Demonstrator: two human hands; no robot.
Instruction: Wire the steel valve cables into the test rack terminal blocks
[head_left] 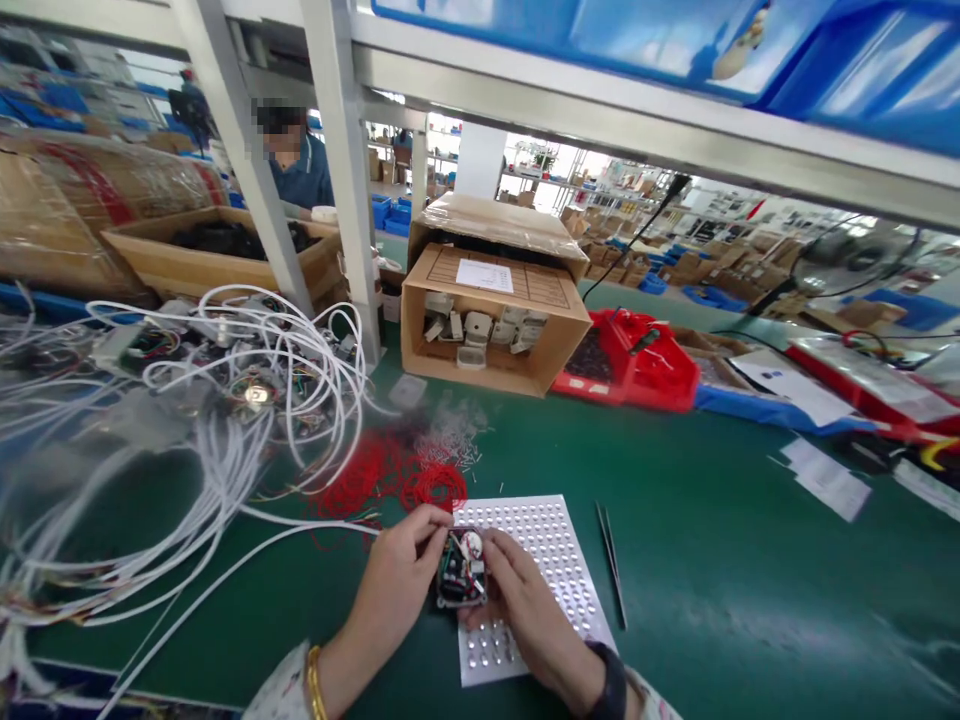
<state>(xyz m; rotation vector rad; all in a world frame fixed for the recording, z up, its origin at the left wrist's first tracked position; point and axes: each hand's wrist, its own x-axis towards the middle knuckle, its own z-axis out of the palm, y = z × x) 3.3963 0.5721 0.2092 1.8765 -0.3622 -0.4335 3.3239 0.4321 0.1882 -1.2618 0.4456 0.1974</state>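
Between my hands is a small open housing with a circuit board, dark parts, coloured wires and a round white piece (462,570). My left hand (401,570) closes on its left edge with thumb and fingers. From the right, my right hand (529,605) grips the opposite side, fingers partly beneath. Under them lies a white sheet with rows of small shiny domes (566,560). A white cable (315,524) runs up to my left hand; its end is hidden there. Tweezers (612,565) rest right of the sheet.
Tangled white cables (225,450) with open units cover the left side. Red wire coils (435,487) and small screws (454,440) lie ahead. A cardboard box (487,375) of white housings stands behind, beside a red bin (660,375). A metal shelf post (341,170) rises left; another person (304,170) sits beyond.
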